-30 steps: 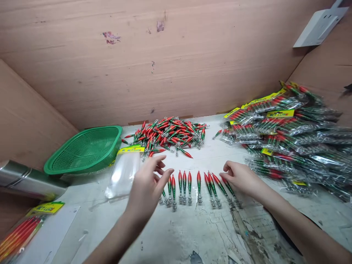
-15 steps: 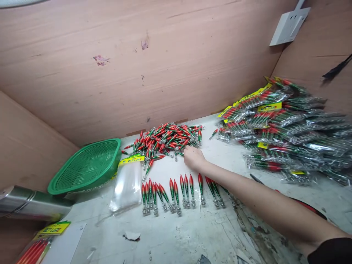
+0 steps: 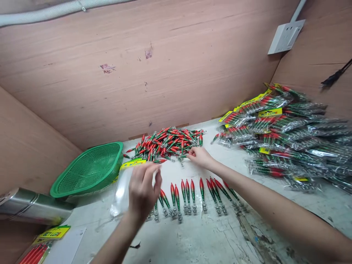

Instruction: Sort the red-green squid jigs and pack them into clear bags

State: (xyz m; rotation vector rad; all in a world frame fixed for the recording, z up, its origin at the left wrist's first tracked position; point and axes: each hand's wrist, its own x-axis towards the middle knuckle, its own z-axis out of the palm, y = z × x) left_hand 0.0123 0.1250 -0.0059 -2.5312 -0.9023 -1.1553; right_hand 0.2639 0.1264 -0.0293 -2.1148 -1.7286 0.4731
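A heap of red-and-green squid jigs [image 3: 167,141] with silvery crown hooks lies against the back wall. At its near right edge my right hand [image 3: 202,157] is closed, pinching a squid jig [image 3: 180,158] whose hook end sticks out to the left. My left hand [image 3: 144,185] hovers over the left end of a row of squid jigs [image 3: 193,194], fingers curled and thumb apart, with nothing seen in it. It partly covers that row and a stack of clear plastic bags [image 3: 121,196] with yellow header cards.
A green plastic basket [image 3: 88,168] leans at the left, near a metal cylinder [image 3: 41,205]. Filled lure packets [image 3: 297,128] are piled high at the right. A packet of red lures [image 3: 35,253] lies front left; a socket plate [image 3: 287,36] hangs on the wall.
My left hand has come into view from below, over the bags and row. My right hand has shifted slightly right and down in the picture, still beside the heap; the view has tilted up.
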